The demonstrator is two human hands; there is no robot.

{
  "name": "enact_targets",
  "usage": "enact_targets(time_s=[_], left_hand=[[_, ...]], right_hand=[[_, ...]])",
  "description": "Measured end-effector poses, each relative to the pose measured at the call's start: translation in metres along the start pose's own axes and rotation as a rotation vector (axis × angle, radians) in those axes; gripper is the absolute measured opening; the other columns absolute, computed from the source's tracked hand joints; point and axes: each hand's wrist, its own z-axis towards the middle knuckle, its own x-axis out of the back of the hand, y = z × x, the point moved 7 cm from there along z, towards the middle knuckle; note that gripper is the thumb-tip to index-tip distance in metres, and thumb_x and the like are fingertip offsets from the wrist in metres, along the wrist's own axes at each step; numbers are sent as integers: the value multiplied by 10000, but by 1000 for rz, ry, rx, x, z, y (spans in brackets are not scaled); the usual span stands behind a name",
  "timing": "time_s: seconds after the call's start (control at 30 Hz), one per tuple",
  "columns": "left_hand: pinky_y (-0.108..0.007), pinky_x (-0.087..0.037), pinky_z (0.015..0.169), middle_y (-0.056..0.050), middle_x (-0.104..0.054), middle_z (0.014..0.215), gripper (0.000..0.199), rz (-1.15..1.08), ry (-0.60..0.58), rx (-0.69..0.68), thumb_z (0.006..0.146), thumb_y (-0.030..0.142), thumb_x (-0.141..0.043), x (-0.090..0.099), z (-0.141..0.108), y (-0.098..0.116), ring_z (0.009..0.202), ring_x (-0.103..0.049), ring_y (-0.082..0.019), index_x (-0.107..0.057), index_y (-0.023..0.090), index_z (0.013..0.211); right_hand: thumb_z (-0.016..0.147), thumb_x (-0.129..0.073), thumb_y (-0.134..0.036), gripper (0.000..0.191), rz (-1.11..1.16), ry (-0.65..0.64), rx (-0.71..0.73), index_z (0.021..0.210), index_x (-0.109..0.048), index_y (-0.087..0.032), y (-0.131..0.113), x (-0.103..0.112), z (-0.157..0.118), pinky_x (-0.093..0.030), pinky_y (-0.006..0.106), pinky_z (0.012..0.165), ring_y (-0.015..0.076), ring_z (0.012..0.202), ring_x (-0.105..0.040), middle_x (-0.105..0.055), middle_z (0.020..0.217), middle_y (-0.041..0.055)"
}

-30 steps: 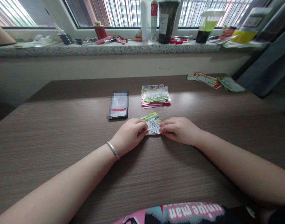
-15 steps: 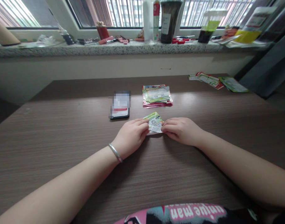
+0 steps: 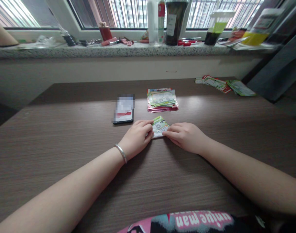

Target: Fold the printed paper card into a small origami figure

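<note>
A small green-and-white printed paper (image 3: 159, 125) with a square code on it lies on the table between my hands, its upper end coming to a point and its lower edge creased over. My left hand (image 3: 138, 134) is closed on its left side, fingers curled and a metal bangle round the wrist. From the right, my right hand (image 3: 184, 136) presses its fingertips, held together, onto the lower right edge of the paper. Just beyond it is a stack of printed papers (image 3: 162, 98), green ones over red ones. The thumbs are partly hidden.
A phone (image 3: 125, 110) with a blurred screen lies left of the stack on the brown wooden table (image 3: 65, 139). More printed papers (image 3: 218, 84) are spread at the far right. Behind, a stone windowsill (image 3: 128, 52) carries bottles, cups, pens and small clutter.
My right fingertips have slid left along the paper's lower edge. My left hand has shifted slightly up and left. The lower edge now looks flatter.
</note>
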Motion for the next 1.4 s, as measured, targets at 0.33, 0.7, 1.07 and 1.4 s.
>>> enact_targets(time_s=[0.33,0.7,1.07,1.4], left_hand=[[-412,-457,965,-99,-631,1180,194,73,-18,-51,919,223,-457,2,-4,8,1060,-542,-238,-635,155,879],[-393,-451,946,-84,-617,1053,165,13,9,-11,889,257,-499,2,0,-2,1010,-522,-224,-605,163,804],[-380,-449,917,-81,-611,1016,161,14,11,-5,879,268,-526,-1,1,-7,968,-523,-218,-581,156,778],[-377,-467,909,-97,-588,1012,163,15,36,-14,867,250,-541,1,1,-7,957,-544,-210,-585,138,756]], right_hand=[[926,-459,-196,263,92,0,-31,1055,-687,-200,4,-3,1,-456,299,745,187,850,-570,-670,940,85],[929,-446,-210,277,70,-13,-48,1089,-672,-192,5,-8,2,-446,318,761,204,863,-533,-644,942,95],[930,-469,-226,236,106,13,-65,1010,-691,-216,6,-7,1,-445,288,751,189,880,-558,-671,984,55],[935,-466,-232,255,90,-3,-76,1039,-698,-246,8,-9,1,-430,280,745,181,895,-554,-668,979,51]])
